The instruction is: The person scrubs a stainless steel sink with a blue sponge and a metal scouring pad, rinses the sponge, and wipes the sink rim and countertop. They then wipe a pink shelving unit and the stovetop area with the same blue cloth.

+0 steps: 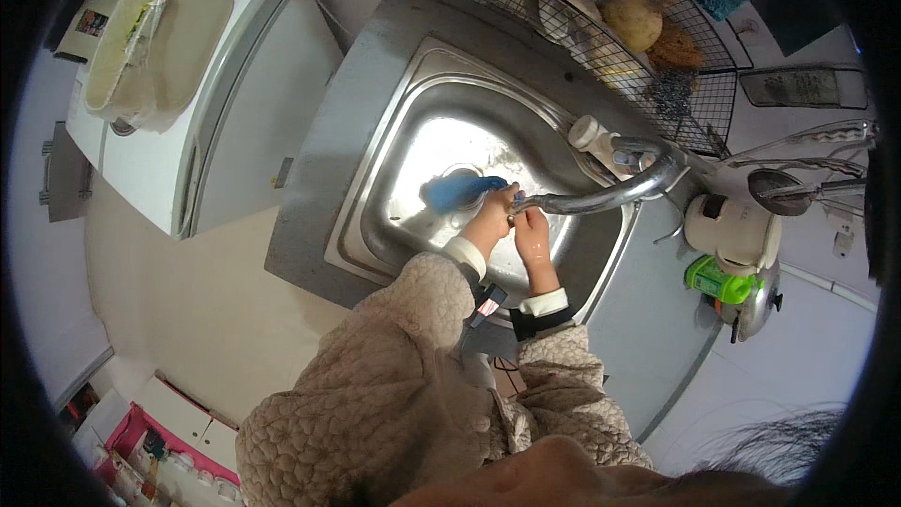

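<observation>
the left hand [493,216] has its grip closed on a blue cloth [457,191], held low inside the steel sink [394,131] near the drain. the right hand [532,235] sits just beside it under the curved metal tap [610,192]; whether its grip is clenched i cannot tell. the cloth looks bright blue, bunched and wet. on the grey worktop [319,169] stand a green bottle [718,280] and a white jug [732,230], with a wire rack [582,28] behind.
</observation>
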Available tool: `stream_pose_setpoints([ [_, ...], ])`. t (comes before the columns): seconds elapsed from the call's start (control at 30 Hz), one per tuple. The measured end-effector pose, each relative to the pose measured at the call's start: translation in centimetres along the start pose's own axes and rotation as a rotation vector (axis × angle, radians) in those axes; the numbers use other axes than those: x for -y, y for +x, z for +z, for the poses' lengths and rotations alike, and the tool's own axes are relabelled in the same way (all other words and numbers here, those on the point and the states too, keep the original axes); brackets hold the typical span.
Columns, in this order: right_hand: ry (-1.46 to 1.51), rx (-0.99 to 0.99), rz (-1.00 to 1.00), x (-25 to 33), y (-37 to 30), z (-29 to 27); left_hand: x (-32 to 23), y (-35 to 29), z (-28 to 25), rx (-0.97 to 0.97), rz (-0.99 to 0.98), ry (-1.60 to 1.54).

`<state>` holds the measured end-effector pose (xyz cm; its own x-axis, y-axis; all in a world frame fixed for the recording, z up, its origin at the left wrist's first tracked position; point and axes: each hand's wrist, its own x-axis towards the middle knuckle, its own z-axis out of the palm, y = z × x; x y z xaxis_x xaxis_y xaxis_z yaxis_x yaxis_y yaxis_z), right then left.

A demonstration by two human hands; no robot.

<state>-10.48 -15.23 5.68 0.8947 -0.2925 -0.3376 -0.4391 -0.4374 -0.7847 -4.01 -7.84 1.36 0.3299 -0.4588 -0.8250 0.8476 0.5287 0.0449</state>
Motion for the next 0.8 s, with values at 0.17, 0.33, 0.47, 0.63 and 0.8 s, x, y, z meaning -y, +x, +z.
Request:
stream_pose_setpoints([
  [0.17,-0.275,-0.326,-0.456,6.4,1.1,-6.9,0.5,-1.3,0.9,-0.033,0.033,0.114],
  [0.33,-0.708,-0.393,-0.551,10.4,3.7,-10.5,2.4,-3.4,-0.7,-0.015,-0.033,0.214],
  [0.47,-0.689,-0.455,-0.355,8.2,0.3,-11.5,3.6,-5.1,-1.4,0.029,-0.030,0.106],
  [0.63,-0.093,0.190,-0.195,3.4,-5.6,-4.9,5.3,-6.8,-2.6,-0.018,0.012,0.235],
  [0.8,-0.321,0.154,-0.326,2.6,-8.9,-1.9,7.1,-7.3,-5.9,0.230,-0.170,0.095],
])
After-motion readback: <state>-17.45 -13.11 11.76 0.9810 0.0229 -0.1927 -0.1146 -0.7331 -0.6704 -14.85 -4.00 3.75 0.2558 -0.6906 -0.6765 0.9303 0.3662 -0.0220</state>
